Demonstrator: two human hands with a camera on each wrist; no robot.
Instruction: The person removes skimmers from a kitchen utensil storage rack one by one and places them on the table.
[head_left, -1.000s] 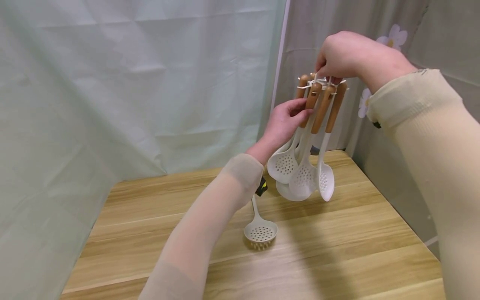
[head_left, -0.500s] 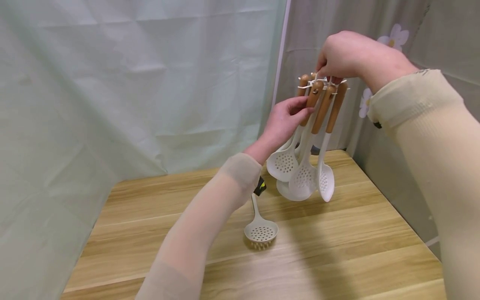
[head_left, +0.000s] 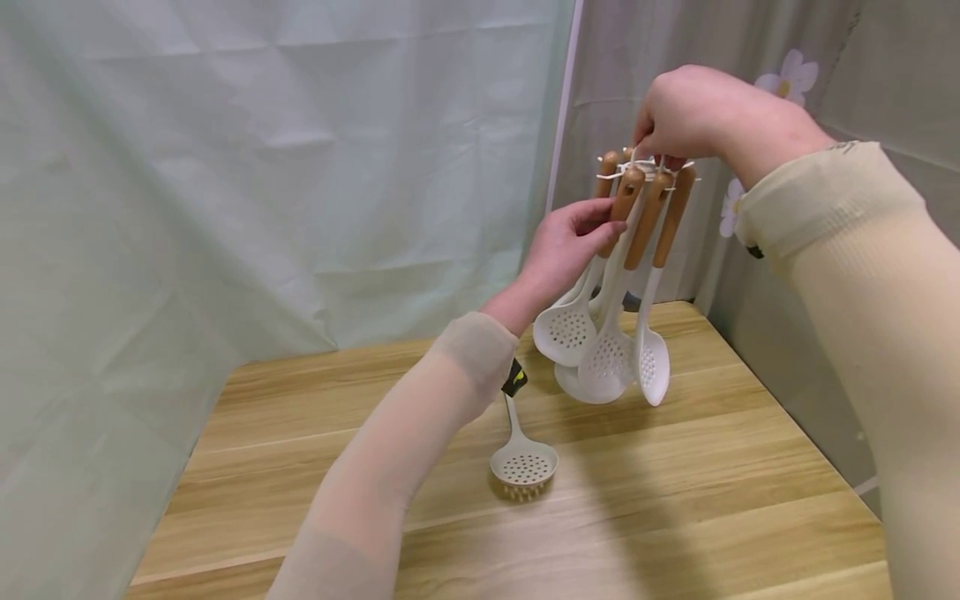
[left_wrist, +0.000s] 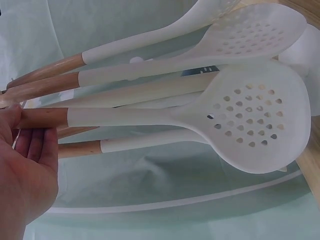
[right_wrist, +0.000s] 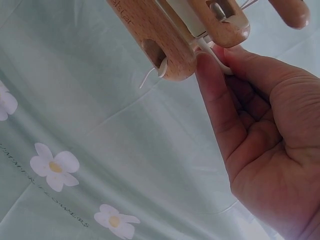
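Note:
A white rack (head_left: 647, 165) carries several white utensils with wooden handles, hanging above the far right of the wooden table (head_left: 675, 500). My right hand (head_left: 697, 108) pinches the rack's white top piece (right_wrist: 210, 47) from above; wooden handle ends (right_wrist: 160, 45) hang right by its fingertips. My left hand (head_left: 570, 246) holds the wooden handle (left_wrist: 42, 118) of a hanging slotted skimmer (left_wrist: 255, 125), thumb on top and fingers behind. Two more perforated spoons (head_left: 607, 362) (head_left: 651, 362) hang beside it. Another white skimmer (head_left: 522, 464) lies on the table below my left forearm.
Pale green curtains close off the back and left. A floral curtain (head_left: 787, 75) stands close on the right, behind the rack. A round white base (head_left: 581, 387) sits under the hanging utensils.
Almost nothing differs. My left forearm has drifted slightly left and the hanging skimmer has swung a little; the right hand keeps its hold on the rack top.

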